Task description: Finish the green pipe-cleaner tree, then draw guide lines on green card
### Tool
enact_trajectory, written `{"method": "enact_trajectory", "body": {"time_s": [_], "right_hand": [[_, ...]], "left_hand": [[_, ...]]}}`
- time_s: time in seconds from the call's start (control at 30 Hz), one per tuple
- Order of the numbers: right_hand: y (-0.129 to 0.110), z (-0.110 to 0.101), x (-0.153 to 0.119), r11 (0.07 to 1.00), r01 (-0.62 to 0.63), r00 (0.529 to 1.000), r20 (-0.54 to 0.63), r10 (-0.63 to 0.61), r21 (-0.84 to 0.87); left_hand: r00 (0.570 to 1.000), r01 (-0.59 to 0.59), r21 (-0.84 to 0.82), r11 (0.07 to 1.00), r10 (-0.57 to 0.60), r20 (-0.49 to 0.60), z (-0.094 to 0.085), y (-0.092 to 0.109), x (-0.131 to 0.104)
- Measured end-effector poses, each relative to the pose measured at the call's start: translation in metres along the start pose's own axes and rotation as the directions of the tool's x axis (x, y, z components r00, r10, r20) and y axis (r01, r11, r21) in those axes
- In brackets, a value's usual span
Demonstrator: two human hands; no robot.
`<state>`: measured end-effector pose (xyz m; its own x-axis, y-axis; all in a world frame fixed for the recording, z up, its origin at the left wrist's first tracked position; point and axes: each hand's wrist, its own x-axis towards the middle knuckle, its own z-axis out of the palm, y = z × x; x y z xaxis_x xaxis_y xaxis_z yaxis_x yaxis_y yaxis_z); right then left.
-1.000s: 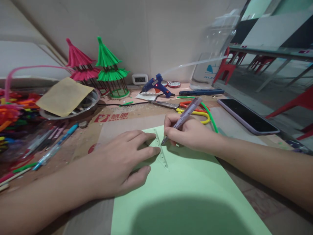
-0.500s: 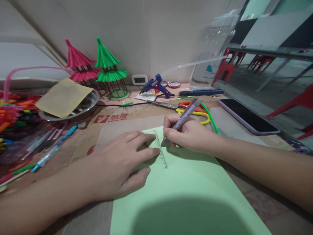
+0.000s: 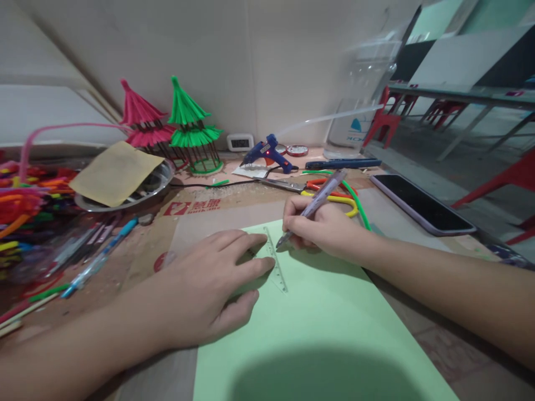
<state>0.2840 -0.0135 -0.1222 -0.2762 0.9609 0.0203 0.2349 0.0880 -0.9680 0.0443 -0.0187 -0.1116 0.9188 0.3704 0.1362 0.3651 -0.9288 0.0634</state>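
A light green sheet of paper (image 3: 334,312) lies in front of me. On its upper left part rests a clear ruler with slanted edges (image 3: 279,275). My left hand (image 3: 217,278) lies with its fingers apart, two fingertips pressing the ruler against the paper; some of the ruler is hidden under them. In my right hand (image 3: 311,223) is a pale purple pen (image 3: 321,195), pinched between thumb and fingers. The pen's tip is at the paper, just right of the ruler's edge.
Scissors (image 3: 351,207), a blue glue gun (image 3: 270,152) and a phone (image 3: 422,203) lie beyond my hands. Pink and green pipe-cleaner towers (image 3: 194,136) stand behind. At left are a metal bowl (image 3: 161,192), pens (image 3: 100,256) and colourful pipe cleaners (image 3: 20,206).
The view has shifted slightly, so the background things sit a little lower and those at left further right. Both hands keep nearly the same pose, the pen still in my right hand.
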Motion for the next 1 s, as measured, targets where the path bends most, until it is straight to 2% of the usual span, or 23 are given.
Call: {"method": "enact_trajectory", "body": {"time_s": [0.13, 0.37, 0.47, 0.53, 0.7, 0.87, 1.0], "right_hand": [[0.003, 0.000, 0.004, 0.998, 0.035, 0.995, -0.092, -0.029, 0.057], [0.014, 0.000, 0.012, 0.981, 0.170, 0.962, -0.202, -0.185, -0.088], [0.015, 0.004, 0.014, 0.979, 0.193, 0.958, -0.200, -0.203, -0.071], [0.014, 0.008, 0.014, 0.979, 0.169, 0.962, -0.195, -0.190, -0.118], [0.014, 0.016, 0.016, 0.963, 0.210, 0.955, -0.175, -0.239, -0.172], [0.022, 0.021, 0.024, 0.967, 0.194, 0.957, -0.183, -0.224, -0.166], [0.019, 0.023, 0.024, 0.974, 0.187, 0.963, -0.173, -0.207, -0.126]], "left_hand": [[0.997, -0.008, 0.020, 1.000, 0.009, -0.072, 0.000, 0.002, -0.003], [0.987, 0.032, -0.029, 0.999, -0.036, -0.155, 0.001, 0.002, -0.008], [0.984, 0.071, -0.058, 0.996, -0.079, -0.159, 0.004, 0.000, -0.009], [0.983, 0.096, -0.078, 0.992, -0.107, -0.152, 0.006, -0.001, -0.011], [0.969, 0.157, -0.116, 0.981, -0.175, -0.171, 0.012, -0.003, -0.015], [0.974, 0.141, -0.059, 0.988, -0.149, -0.171, 0.029, -0.019, -0.015], [0.978, 0.159, -0.061, 0.985, -0.165, -0.124, 0.037, -0.028, -0.014]]}}
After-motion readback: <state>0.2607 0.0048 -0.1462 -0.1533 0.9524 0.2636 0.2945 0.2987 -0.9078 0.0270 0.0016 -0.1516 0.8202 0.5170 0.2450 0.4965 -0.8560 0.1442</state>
